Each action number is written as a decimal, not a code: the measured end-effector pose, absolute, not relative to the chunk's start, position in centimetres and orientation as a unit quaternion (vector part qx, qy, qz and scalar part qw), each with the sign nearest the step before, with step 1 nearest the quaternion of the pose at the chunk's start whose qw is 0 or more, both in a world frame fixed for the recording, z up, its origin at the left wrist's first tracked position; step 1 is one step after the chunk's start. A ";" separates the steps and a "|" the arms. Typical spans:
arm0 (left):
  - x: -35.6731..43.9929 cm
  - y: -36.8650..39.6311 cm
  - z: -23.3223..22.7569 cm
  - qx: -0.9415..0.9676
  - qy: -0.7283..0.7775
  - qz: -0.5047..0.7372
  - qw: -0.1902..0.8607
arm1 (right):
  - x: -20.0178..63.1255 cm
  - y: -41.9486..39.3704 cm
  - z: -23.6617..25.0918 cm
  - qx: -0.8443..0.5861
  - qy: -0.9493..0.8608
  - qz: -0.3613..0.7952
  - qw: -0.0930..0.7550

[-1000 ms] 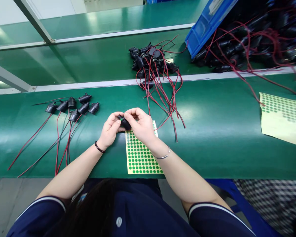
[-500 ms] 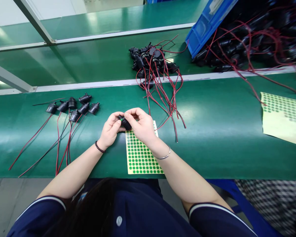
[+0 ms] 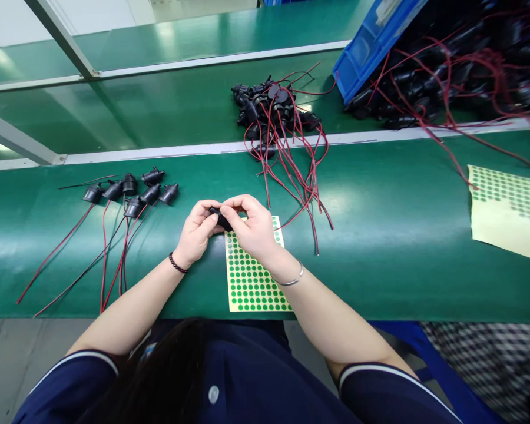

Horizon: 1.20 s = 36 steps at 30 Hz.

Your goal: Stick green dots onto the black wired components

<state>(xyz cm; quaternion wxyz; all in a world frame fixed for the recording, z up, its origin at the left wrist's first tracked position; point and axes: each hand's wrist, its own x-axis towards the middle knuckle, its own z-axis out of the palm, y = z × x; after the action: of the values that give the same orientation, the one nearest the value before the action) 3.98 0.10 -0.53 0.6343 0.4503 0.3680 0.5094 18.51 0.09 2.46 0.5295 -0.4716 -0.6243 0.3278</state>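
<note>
A small black pump (image 3: pixel 223 221) is held between both hands over the table, partly hidden by the fingers. My left hand (image 3: pixel 198 229) is closed around its left end, with the thumb pressed on its near side. Thumb and fingers of my right hand (image 3: pixel 249 225) pinch it from the right and above. Below them lies a sheet of round green stickers (image 3: pixel 256 280), its upper part covered by my right hand. To the left, several similar black pumps (image 3: pixel 133 206) rest with their red and dark wires trailing toward the front edge.
Beyond my hands, a pile of black pumps (image 3: pixel 260 115) straddles the white rail, red wires (image 3: pixel 298 176) spilling nearer. At the far right, a tipped blue crate (image 3: pixel 357 65) holds many more. A partly used sticker sheet (image 3: pixel 507 221) lies at the right. A metal post (image 3: pixel 62 38) stands at left.
The green spot seen on the pump by my left thumb is now out of sight. The fingers have shifted slightly on the pump; both hands stay in nearly the same place.
</note>
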 end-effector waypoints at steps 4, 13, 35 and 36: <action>3.8 0.1 -0.8 0.496 0.349 0.533 0.590 | 18.6 0.2 2.3 -0.467 -0.604 0.338 0.550; 3.8 -0.1 -0.2 0.651 0.357 0.535 0.403 | 18.7 0.3 1.8 -0.451 -0.550 0.400 0.578; 3.4 -0.1 0.1 0.692 0.402 0.535 0.271 | 18.5 0.3 2.0 -0.414 -0.558 0.467 0.547; 3.3 -0.1 0.2 0.692 0.405 0.532 0.273 | 18.6 0.3 2.1 -0.409 -0.561 0.473 0.543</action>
<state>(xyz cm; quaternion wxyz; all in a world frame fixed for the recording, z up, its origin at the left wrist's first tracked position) 3.35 -0.12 0.18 0.2728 0.6919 0.4052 0.5316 18.58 0.35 2.06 0.5432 -0.4091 -0.5606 0.4725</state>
